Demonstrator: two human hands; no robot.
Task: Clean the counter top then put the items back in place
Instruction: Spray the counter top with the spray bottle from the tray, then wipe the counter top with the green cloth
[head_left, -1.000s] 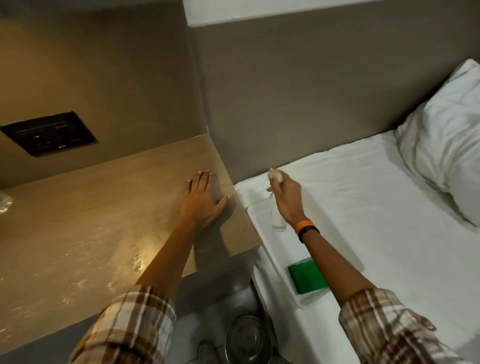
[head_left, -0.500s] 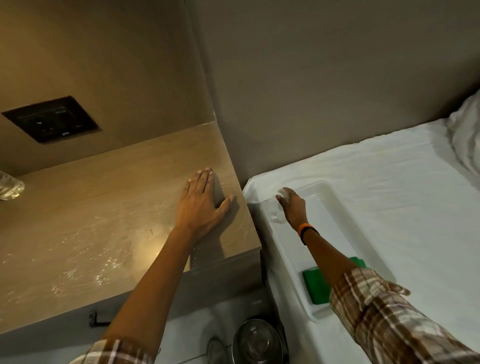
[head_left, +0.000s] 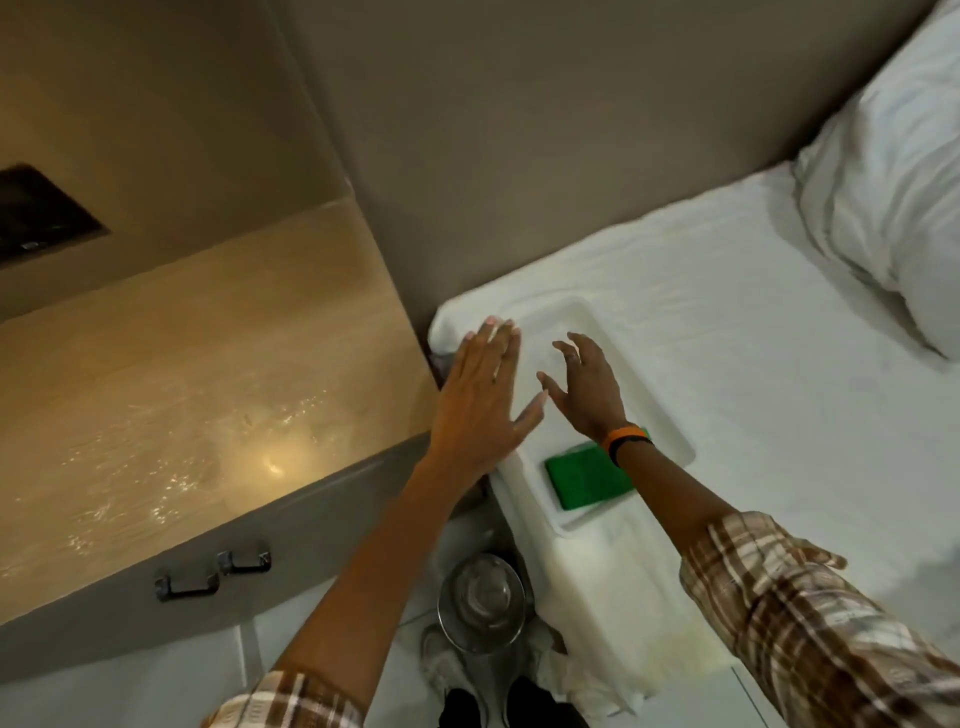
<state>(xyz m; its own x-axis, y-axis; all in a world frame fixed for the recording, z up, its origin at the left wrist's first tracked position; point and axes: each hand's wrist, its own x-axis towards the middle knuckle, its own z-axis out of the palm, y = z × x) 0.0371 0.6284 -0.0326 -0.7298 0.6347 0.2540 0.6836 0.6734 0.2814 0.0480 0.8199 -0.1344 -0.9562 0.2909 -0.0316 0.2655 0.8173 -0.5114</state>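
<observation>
The beige counter top (head_left: 171, 395) on the left is wet, with droplets shining under the light. A white tray (head_left: 654, 410) lies on the bed beside it and holds a green sponge (head_left: 587, 475) at its near end. My left hand (head_left: 480, 400) hovers flat with fingers spread over the tray's left edge, just off the counter's right end. My right hand (head_left: 584, 387) is over the tray's middle, fingers apart and holding nothing. An orange and black band sits on my right wrist. The spray bottle is hidden from view.
A white bed (head_left: 779, 364) with a pillow (head_left: 898, 192) fills the right. A dark socket panel (head_left: 36, 213) is set in the wall above the counter. Two drawer handles (head_left: 213, 569) sit under the counter. A steel bin (head_left: 480, 603) stands on the floor between counter and bed.
My right hand has let go of the spray bottle and opened over the tray. My left hand has lifted off the counter top and moved right to the tray's edge.
</observation>
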